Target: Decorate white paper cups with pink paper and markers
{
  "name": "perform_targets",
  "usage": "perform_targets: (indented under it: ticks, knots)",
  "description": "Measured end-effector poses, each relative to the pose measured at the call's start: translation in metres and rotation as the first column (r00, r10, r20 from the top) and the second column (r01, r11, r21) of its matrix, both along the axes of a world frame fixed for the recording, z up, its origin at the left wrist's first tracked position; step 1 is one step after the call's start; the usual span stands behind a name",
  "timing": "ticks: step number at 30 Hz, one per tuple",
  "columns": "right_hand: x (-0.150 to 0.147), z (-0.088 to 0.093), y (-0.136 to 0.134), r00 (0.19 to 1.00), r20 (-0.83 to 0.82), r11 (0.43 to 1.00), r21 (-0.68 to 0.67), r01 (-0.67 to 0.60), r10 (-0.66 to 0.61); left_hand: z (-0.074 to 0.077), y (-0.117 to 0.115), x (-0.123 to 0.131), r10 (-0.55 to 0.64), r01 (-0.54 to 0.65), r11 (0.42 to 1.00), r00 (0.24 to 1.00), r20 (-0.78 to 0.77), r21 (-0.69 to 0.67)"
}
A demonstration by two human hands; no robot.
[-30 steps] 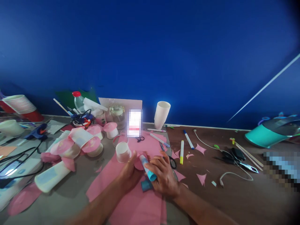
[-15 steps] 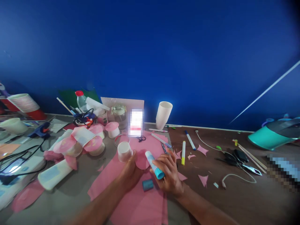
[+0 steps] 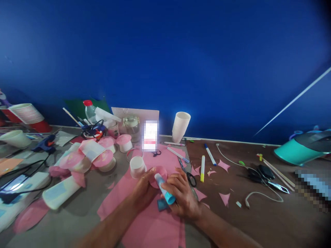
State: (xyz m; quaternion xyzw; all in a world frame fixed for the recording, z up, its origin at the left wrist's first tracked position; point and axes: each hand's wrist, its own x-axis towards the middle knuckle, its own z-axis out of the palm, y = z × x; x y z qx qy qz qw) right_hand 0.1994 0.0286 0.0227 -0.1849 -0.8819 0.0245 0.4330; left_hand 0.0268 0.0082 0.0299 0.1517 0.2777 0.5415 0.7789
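My right hand point(image 3: 181, 194) grips a white and teal glue stick point(image 3: 163, 188), its white tip pressed against a round pink paper piece point(image 3: 159, 173). My left hand point(image 3: 143, 189) pinches that pink piece from the left, thumb up beside it. Both hands hover over a large pink paper sheet point(image 3: 152, 220) on the table. A teal cap point(image 3: 161, 204) lies on the sheet just under the glue stick. A small white paper cup point(image 3: 137, 166) stands right beyond my left thumb. Black-handled scissors point(image 3: 190, 177) lie next to my right fingers.
Pink-covered cups point(image 3: 88, 156) crowd the left, beside a glue gun point(image 3: 43, 144) and cables. A stack of white cups point(image 3: 180, 126), a jar point(image 3: 131, 126) and a blurred phone point(image 3: 150, 135) stand at the back. Markers point(image 3: 202, 167), pink scraps and a white cable point(image 3: 258, 194) lie right.
My right hand swung the glue stick out to the right, then brought it back left so its tip meets the pink round piece again. The cap is partly covered again.
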Motion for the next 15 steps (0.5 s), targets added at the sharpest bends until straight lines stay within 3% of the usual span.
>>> perform_targets:
  ticks: [3,6,9,15]
  knots:
    - [-0.0005,-0.0008,0.0006,1.000,0.022,0.999,-0.038,0.010,-0.009,-0.0019,0.0025,0.0003,0.040,-0.040,0.998,0.999,-0.002,-0.041]
    - [-0.0003,-0.0029,0.0009,0.999,-0.036,0.999,-0.042,0.003,-0.004,-0.0012,0.0037,0.0022,0.093,-0.092,0.995,0.994,-0.048,0.034]
    - [-0.0004,-0.0045,0.0008,0.998,-0.069,0.999,-0.033,0.007,-0.010,-0.0003,0.0044,0.0035,0.064,-0.057,0.990,0.996,-0.055,0.127]
    - [-0.0002,-0.0021,0.0009,0.999,-0.037,0.998,-0.056,0.006,-0.008,-0.0026,0.0033,0.0005,-0.013,0.010,0.997,0.999,0.046,0.073]
